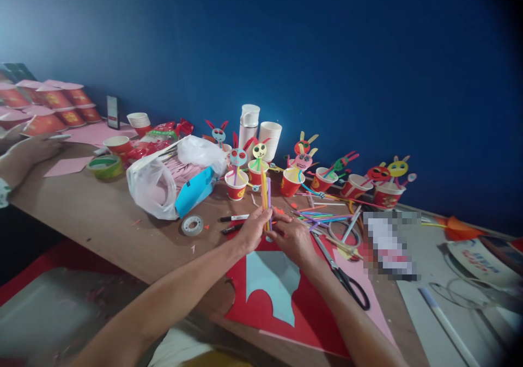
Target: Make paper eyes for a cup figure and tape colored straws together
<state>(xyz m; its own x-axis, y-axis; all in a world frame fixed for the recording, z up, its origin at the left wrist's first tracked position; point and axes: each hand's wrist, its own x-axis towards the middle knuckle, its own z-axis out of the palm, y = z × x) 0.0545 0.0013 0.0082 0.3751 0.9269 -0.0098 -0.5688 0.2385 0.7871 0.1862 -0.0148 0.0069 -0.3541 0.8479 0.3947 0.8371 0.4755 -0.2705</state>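
Note:
My left hand (254,230) is wrapped round the lower part of a small upright bundle of straws (265,193), orange, yellow and purple. Beside it, my right hand (293,236) has its fingers bent at the bundle's lower end; whether they grip it is hidden. Below both hands lies a light blue paper (272,274) with curved cut-outs, on a red sheet (318,318). Black-handled scissors (343,274) rest just right of my right hand. More coloured straws (322,214) are strewn behind it. Two markers (234,218) lie to the left of my left hand.
Red paper cups (237,186) with paper animal faces stand along the wall. A white plastic bag (153,190), a tape roll (192,226) and a green tape roll (105,166) are at left. Another person's hand (36,152) shows at far left, near stacked cups (55,99).

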